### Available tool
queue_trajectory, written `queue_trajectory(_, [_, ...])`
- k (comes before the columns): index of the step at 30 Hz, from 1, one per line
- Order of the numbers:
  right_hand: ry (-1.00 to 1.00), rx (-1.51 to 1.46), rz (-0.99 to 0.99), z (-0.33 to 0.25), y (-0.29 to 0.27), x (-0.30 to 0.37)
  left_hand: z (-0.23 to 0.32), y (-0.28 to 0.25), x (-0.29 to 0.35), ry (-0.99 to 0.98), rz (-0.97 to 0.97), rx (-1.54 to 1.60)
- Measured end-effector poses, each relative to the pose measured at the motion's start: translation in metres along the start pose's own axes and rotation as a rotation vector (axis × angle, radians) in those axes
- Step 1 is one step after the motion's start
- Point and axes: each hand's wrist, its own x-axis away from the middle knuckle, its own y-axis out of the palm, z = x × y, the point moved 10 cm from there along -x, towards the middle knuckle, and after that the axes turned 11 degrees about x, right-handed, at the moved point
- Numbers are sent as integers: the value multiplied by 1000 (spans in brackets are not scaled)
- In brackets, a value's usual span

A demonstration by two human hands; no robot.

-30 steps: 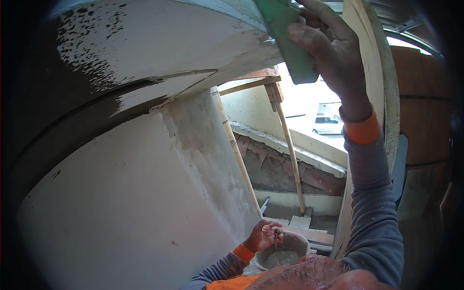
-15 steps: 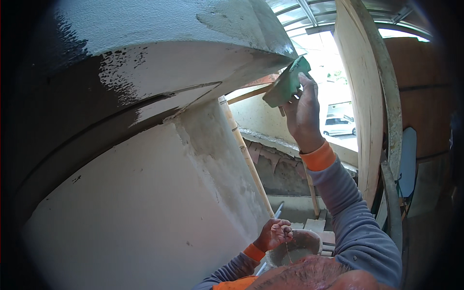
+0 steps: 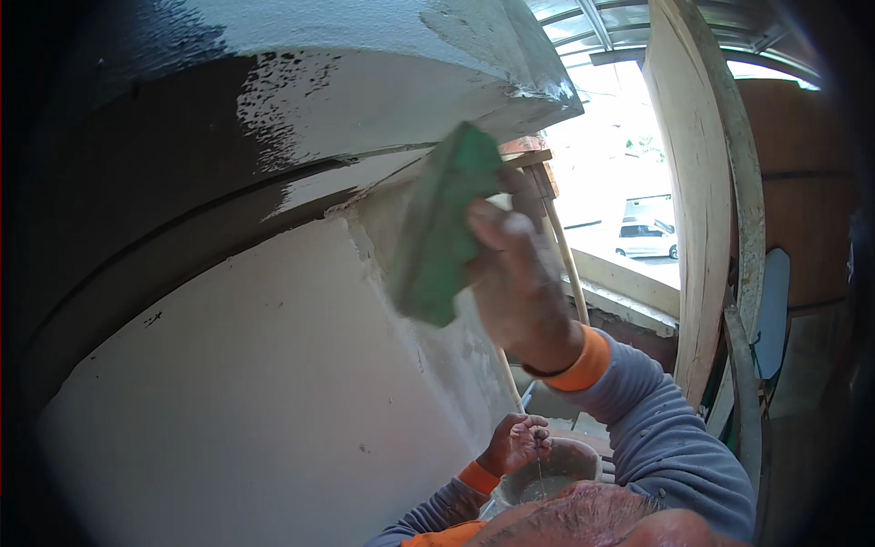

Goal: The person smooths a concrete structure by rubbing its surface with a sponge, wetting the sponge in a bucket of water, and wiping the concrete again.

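Green rectangular hand float (image 3: 442, 228), its edges worn, is held up at the middle of the view, tilted with its upper end leaning right. The right hand (image 3: 524, 292) has it: the fingers are bent and closed around its right side, set narrow, though motion blur hides how each one sits. Whether the float touches the surface behind it, I cannot tell. A grey sleeve with an orange cuff (image 3: 583, 362) covers that wrist.

Lower down, the left hand (image 3: 518, 442) is beside a round, grey-stained bucket (image 3: 580, 454) with greyish contents. Its fingers curl toward the palm, drawn close together; a thin strand hangs beneath them, but whether they pinch it I cannot tell.

Behind the hands stands a smooth pale plastered wall (image 3: 255, 365), edged on its right by a rough grey strip. Overhead runs a curved plastered beam (image 3: 392, 87), patchy with dark and white areas. To the right, a tall pale wooden board (image 3: 697, 228) stands upright. Farthest off, outside in bright light, is a white van (image 3: 649, 239).
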Motion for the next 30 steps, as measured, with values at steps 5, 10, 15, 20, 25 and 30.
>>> queue_trajectory(5, [-399, 638, 286, -72, -93, -19, 3, -6, 7, 39, -4, -15])
queue_trajectory(10, [-600, 1082, 176, -135, -112, -54, -3, -9, 0, -3, 6, -35])
queue_trajectory(15, [-901, 1248, -132, -146, -16, -47, -4, -6, 0, -14, 12, -19])
queue_trajectory(20, [-606, 1414, -57, -129, -33, -97, -7, -7, 0, -22, 4, 8])
queue_trajectory(25, [-719, 1558, 109, -124, -134, -160, -10, -4, -6, -75, -16, -30])
queue_trajectory(30, [-396, 675, 401, -88, -178, -94, -8, -6, -3, -75, -30, 19])
